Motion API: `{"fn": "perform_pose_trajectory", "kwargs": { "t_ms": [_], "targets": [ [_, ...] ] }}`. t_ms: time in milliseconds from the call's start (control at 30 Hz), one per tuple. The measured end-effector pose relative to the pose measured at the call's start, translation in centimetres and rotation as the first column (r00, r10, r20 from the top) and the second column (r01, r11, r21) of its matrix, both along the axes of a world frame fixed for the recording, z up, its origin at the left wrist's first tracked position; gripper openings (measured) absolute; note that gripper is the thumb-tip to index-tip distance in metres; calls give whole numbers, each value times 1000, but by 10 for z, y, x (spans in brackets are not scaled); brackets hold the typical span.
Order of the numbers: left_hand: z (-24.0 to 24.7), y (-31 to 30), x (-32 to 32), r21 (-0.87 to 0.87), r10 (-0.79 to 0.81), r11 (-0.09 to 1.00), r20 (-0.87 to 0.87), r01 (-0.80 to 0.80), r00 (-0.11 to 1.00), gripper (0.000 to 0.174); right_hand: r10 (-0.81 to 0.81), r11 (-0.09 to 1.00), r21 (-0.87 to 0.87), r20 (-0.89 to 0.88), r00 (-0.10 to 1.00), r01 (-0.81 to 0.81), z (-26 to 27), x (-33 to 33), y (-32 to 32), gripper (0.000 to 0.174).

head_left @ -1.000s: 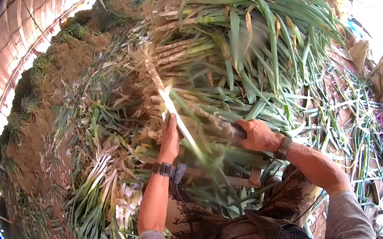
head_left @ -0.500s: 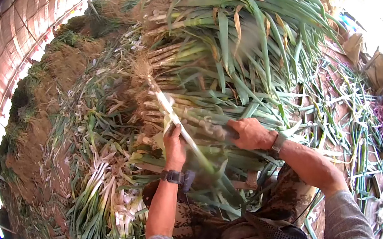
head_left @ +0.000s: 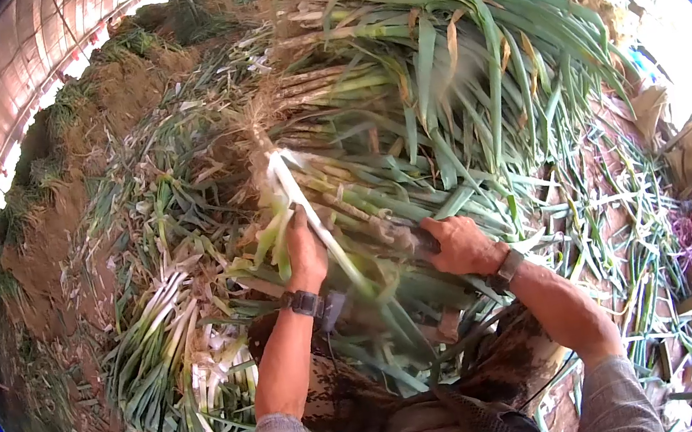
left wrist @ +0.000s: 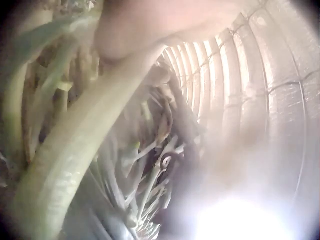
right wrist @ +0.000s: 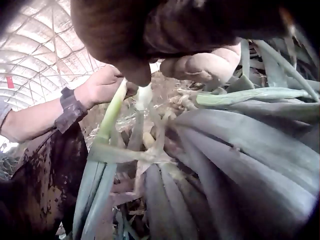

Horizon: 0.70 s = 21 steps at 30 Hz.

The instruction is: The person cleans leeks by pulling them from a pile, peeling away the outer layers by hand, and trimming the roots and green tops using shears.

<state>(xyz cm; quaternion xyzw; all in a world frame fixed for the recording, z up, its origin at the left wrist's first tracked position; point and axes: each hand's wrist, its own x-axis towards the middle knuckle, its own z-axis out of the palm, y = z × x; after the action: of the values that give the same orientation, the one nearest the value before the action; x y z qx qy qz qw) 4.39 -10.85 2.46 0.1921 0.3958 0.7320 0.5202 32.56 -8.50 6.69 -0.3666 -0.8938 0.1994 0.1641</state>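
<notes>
The left hand holds one leek. Its fingers are bent in and pinch the white part of the stalk, so the hand is closed on it, not spread wide. The leek lies on the right side of the left hand and touches it. The leek is long and thin, and it runs on a slant. Its hairy roots are at the far end, up and a bit to the left. Its green leaves are at the near end, down and to the right, over the lap. A loose yellow-green leaf hangs on the other side of the left hand.

The right hand is to the right of the leek and does not touch it. Its fingers are curled round a dark tool. The tool sticks out of the hand toward the leek, but that end is blurry, so I cannot tell what kind of tool it is. The left hand is the nearer one, as it is right on the stalk. The right hand is a little way off, about level with the left one.

Just past the hands is a big pile of leeks, with roots to the left and leaves to the right. A small heap of leeks with white stalks is on the ground to the left.
</notes>
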Motion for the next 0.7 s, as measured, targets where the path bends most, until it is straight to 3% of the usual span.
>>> {"fn": "perform_pose_trajectory", "kwargs": {
  "t_ms": [133, 300, 533, 633, 700],
  "targets": [
    [-27, 8, 2, 42, -5, 999, -103, 10, 995, 22, -47, 999, -1, -4, 999, 47, -2, -6, -1, 45],
    [-35, 2, 10, 12, -106, 994, -52, 107, 993, 19, -55, 998, 5, -138, 989, 57, 4, -12, -2, 40],
    [-40, -4, 22, -5, -162, 987, -98, 162, 982, 19, -82, 995, 40, -124, 989, 88, 3, -13, 5, 38],
    [-30, -12, 31, -92, -250, 964, -3, 249, 968, 14, -61, 994, 87, -94, 994, 69, -3, -13, 10, 38],
    [-27, -16, 34, -109, -263, 959, -8, 261, 965, 14, -157, 988, -9, -30, 987, 157, 0, -15, 9, 38]
  ]
}}
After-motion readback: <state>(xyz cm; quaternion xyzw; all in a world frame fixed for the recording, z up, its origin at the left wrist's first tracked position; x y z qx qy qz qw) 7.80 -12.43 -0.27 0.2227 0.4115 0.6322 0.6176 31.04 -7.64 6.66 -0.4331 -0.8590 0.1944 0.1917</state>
